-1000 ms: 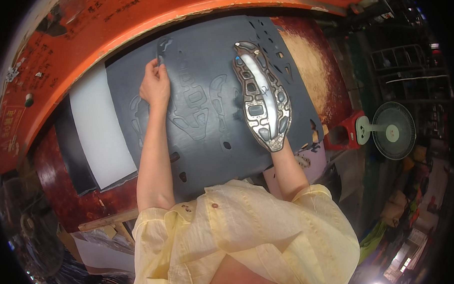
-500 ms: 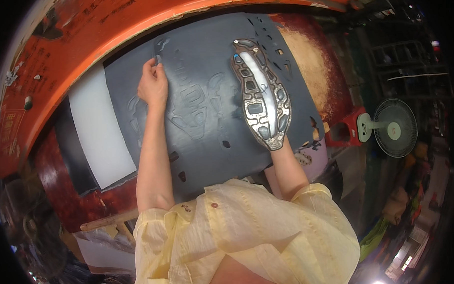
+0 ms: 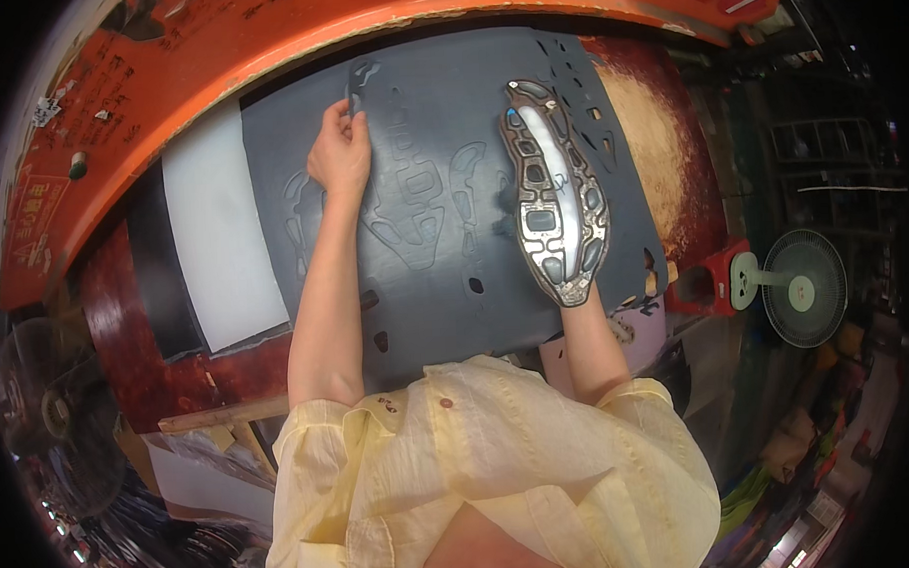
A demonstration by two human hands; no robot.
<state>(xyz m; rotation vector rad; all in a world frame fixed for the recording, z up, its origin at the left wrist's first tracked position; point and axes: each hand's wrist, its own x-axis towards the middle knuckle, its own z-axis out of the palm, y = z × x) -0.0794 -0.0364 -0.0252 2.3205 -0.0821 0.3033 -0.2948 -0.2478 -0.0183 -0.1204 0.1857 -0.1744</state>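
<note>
A dark grey sheet [image 3: 416,315] lies across the work surface, marked with cut outlines and several small holes. Near its far edge, my left hand [image 3: 342,153] is closed in a pinch on a thin dark grey cut piece [image 3: 352,99] beside a curved cut outline. A sole-shaped metal cutting die [image 3: 538,173], with many cells and a white strip down its length, is over the right part of the sheet. My right forearm [image 3: 594,344] runs beneath the near end of the die. The die hides my right hand, which seems to hold it from below.
An orange metal machine body [image 3: 217,67] curves along the far side. White [image 3: 218,242] and black sheets [image 3: 158,264] lie at left on a dark red board [image 3: 110,316]. A worn tan patch [image 3: 650,147] and a small fan [image 3: 803,287] on a red stand are at right.
The whole view has shifted, so everything sits a little farther right in it. My left fingers stay at the cut piece, and the die keeps its place over the sheet.
</note>
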